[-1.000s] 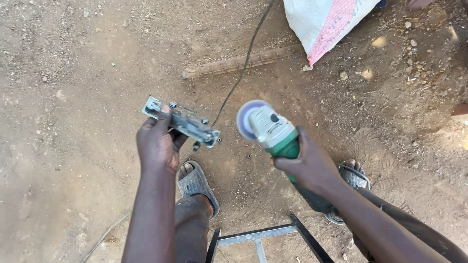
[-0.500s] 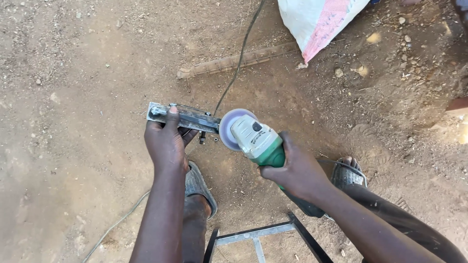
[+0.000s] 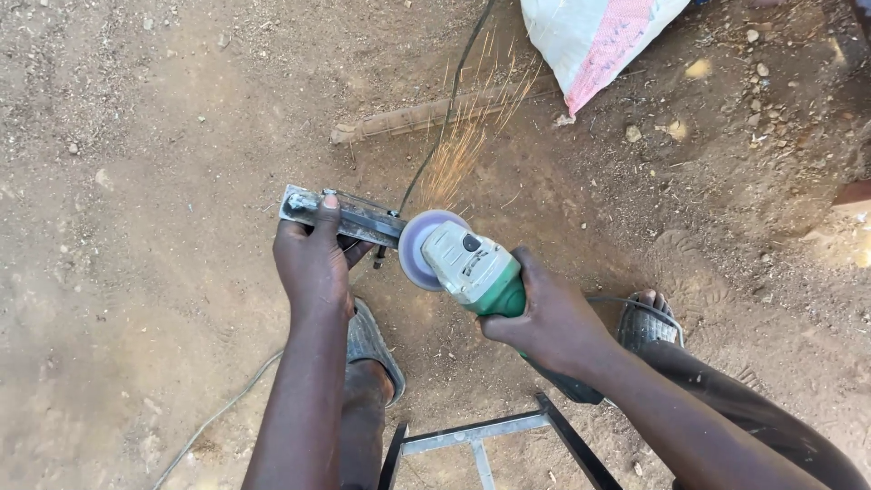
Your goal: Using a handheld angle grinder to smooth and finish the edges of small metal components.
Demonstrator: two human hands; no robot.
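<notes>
My left hand [image 3: 313, 263] grips a flat grey metal bracket [image 3: 358, 215] and holds it level above the dirt ground. My right hand [image 3: 552, 319] is wrapped around the green body of an angle grinder [image 3: 472, 268]. The grinder's disc [image 3: 410, 247] touches the right end of the bracket. Orange sparks [image 3: 458, 150] fly up and away from that contact point. The grinder's black cable [image 3: 445, 109] runs off toward the top of the view.
A white and pink sack [image 3: 594, 36] lies at the top right. A rusty bar [image 3: 426, 116] lies on the ground beyond the sparks. My sandalled feet [image 3: 372, 345] stand below my hands, with a dark metal frame [image 3: 490, 436] between them. Small stones dot the dirt.
The bracket turned level and the grinder's disc moved left onto its right end. Sparks now fly where there were none before.
</notes>
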